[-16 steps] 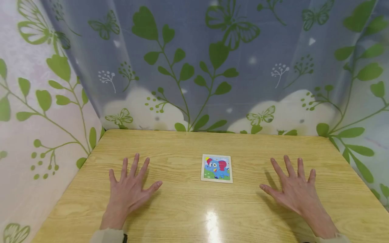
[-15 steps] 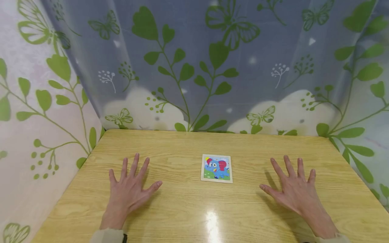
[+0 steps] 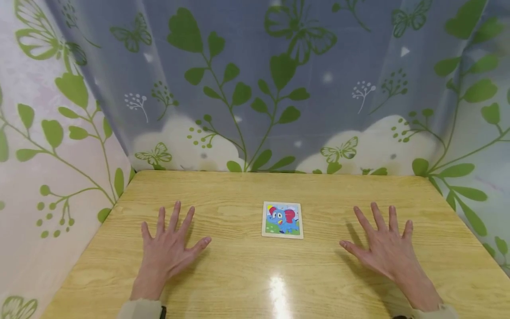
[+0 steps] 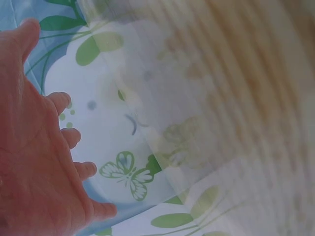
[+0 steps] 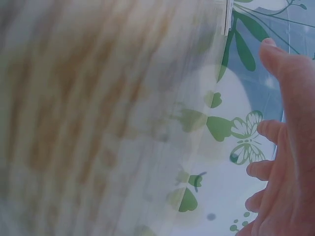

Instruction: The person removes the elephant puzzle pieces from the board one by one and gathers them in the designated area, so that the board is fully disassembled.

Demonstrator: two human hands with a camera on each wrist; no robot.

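A small square jigsaw puzzle [image 3: 282, 220] lies flat on the wooden table, its pale frame around a blue elephant with red ears on green grass. My left hand [image 3: 167, 254] is to the left of it, palm down over the table with fingers spread. On the other side, my right hand [image 3: 384, 250] is spread the same way, thumb pointing toward the puzzle. Both hands hold nothing and are apart from the puzzle. In the left wrist view the left palm [image 4: 37, 147] shows at the left edge; the right hand [image 5: 295, 142] fills the right edge of its wrist view.
The light wood table [image 3: 239, 266] has its far edge against a blue-grey curtain [image 3: 255, 88] printed with green leaves and butterflies. Patterned cloth also hangs at the left side [image 3: 48, 177] and right side [image 3: 478, 146]. A bright light reflection shows near the front.
The head view has shifted slightly, so the curtain and puzzle sit a little further left in it. Both hands keep their spread pose and the puzzle stays in place on the table.
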